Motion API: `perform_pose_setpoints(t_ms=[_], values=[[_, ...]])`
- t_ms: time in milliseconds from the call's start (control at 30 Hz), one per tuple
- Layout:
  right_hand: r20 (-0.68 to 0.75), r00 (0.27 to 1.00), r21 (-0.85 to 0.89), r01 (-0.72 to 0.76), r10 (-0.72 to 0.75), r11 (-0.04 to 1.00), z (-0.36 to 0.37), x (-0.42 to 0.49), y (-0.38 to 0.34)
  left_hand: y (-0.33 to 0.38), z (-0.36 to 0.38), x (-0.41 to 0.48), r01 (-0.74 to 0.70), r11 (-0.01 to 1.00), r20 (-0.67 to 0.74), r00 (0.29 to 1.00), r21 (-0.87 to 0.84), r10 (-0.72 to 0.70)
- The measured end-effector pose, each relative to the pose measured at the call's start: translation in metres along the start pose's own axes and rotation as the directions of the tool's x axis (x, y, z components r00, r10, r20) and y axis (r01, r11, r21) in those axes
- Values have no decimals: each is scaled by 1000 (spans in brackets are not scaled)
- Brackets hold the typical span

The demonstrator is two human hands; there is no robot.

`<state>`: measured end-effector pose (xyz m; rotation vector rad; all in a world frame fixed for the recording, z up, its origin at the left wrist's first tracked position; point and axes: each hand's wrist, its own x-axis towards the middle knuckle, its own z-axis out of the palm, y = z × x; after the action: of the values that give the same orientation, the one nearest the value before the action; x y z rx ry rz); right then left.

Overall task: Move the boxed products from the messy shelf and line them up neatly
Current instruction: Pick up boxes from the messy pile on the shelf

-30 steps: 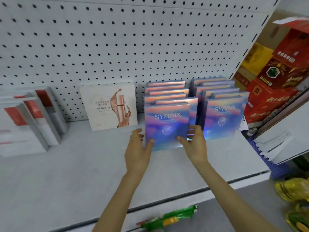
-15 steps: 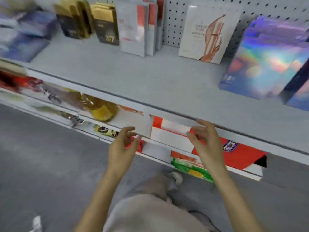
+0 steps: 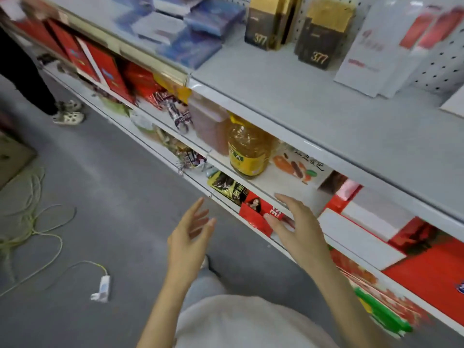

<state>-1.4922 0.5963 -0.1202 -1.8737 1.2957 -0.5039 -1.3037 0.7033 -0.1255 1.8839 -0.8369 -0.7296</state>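
Observation:
A loose heap of blue and white boxes [image 3: 180,28] lies flat and crooked at the top left of the grey shelf [image 3: 326,116]. To its right stand black-and-gold boxes marked 377 [image 3: 319,38] and white boxes with red panels [image 3: 391,46], upright against the pegboard. My left hand [image 3: 190,237] and my right hand [image 3: 293,222] hover empty, fingers spread, in front of the lower shelves and well below the heap. Both hands hold nothing.
Below the grey shelf sit a yellow oil bottle [image 3: 248,149], snack packets and red boxes [image 3: 431,262]. Another person's legs and sandals [image 3: 67,114] stand at the far left of the aisle. A cable and plug [image 3: 101,288] lie on the grey floor.
My view has swung left and down, away from the lined-up holographic boxes. Both hands let go of the front box and came down in front of the lower shelves, fingers spreading.

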Motion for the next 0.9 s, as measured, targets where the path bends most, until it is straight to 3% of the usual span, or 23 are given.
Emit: perform_pose_setpoints(t_ms=[167, 367, 700, 900], values=[[63, 998, -96, -5, 11, 995, 81, 66, -77, -27, -106, 75, 3, 995, -53, 999, 98, 2], [-6, 1000, 24, -18, 18, 1000, 121, 121, -152, -33, -198, 162, 30, 987, -53, 998, 157, -22], [-155, 984, 90, -71, 84, 993, 133, 251, -190, -23, -208, 294, -5, 992, 105, 994, 127, -8], [-201, 976, 163, -46, 79, 986, 146, 369, -218, -8, -223, 410, -55, 986, 47, 998, 158, 48]])
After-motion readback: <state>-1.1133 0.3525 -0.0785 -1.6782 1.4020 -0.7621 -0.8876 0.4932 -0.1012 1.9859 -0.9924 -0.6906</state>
